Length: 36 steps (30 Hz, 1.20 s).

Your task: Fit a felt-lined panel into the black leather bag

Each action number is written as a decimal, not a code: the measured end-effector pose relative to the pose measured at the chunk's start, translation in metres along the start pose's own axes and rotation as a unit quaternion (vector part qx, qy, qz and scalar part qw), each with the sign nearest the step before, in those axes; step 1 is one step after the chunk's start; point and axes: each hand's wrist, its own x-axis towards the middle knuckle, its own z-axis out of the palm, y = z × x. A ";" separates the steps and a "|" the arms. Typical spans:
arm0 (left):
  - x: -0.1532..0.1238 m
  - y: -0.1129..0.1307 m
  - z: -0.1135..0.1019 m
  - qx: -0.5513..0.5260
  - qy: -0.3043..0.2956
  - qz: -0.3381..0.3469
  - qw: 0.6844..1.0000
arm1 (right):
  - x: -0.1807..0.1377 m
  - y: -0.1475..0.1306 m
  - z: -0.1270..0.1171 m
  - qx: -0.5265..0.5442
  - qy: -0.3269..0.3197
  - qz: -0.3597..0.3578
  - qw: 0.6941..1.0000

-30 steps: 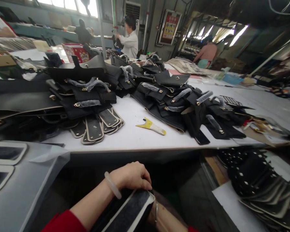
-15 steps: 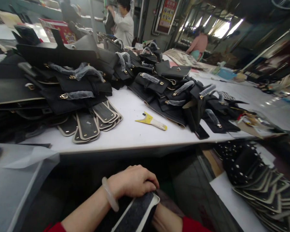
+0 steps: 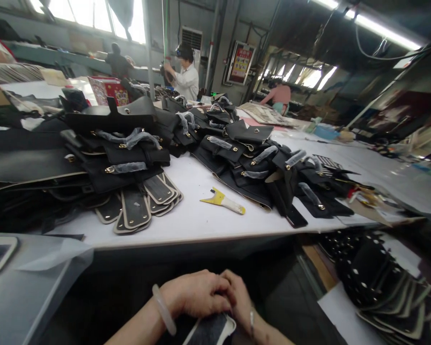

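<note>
My left hand (image 3: pixel 196 297), with a pale bangle on the wrist, rests on a black panel with a cream edge (image 3: pixel 211 330) held low in my lap. My right hand (image 3: pixel 242 304) lies against the left one, fingers on the same panel. Both sit below the front edge of the white table (image 3: pixel 201 220). On the table lie a yellow scraper with a white handle (image 3: pixel 222 200), a fan of black oval pieces with pale rims (image 3: pixel 140 206), and heaps of black bag parts (image 3: pixel 251 158) with gold fittings and wrapped handles.
Flat black leather sheets (image 3: pixel 25 163) are stacked at the left. A grey surface (image 3: pixel 17 297) with cream-edged panels stands at the lower left. Studded black pieces (image 3: pixel 380 282) pile up at the lower right. Other people (image 3: pixel 187 76) work at benches far behind.
My right hand has come up from under the panel and joined the left hand on top. The view has tilted up, so hands and panel sit lower in the frame.
</note>
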 end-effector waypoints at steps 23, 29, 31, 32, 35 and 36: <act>-0.003 -0.004 0.011 -0.094 0.082 0.022 0.992 | 0.037 -0.059 -0.149 -0.175 -0.289 0.015 0.941; -0.005 -0.003 0.014 -0.098 0.098 0.043 0.989 | -0.032 -0.031 -0.113 -0.005 -0.383 0.212 0.899; -0.004 -0.005 0.013 -0.095 0.099 0.042 0.990 | -0.039 -0.025 -0.099 -0.004 -0.357 0.225 0.907; -0.004 -0.006 0.013 -0.092 0.102 0.042 0.990 | -0.041 -0.024 -0.094 -0.002 -0.346 0.228 0.910; -0.004 -0.010 0.014 -0.085 0.110 0.045 0.989 | -0.043 -0.020 -0.084 0.022 -0.330 0.228 0.916; -0.005 -0.011 0.014 -0.083 0.111 0.047 0.989 | -0.043 -0.020 -0.082 0.029 -0.328 0.230 0.916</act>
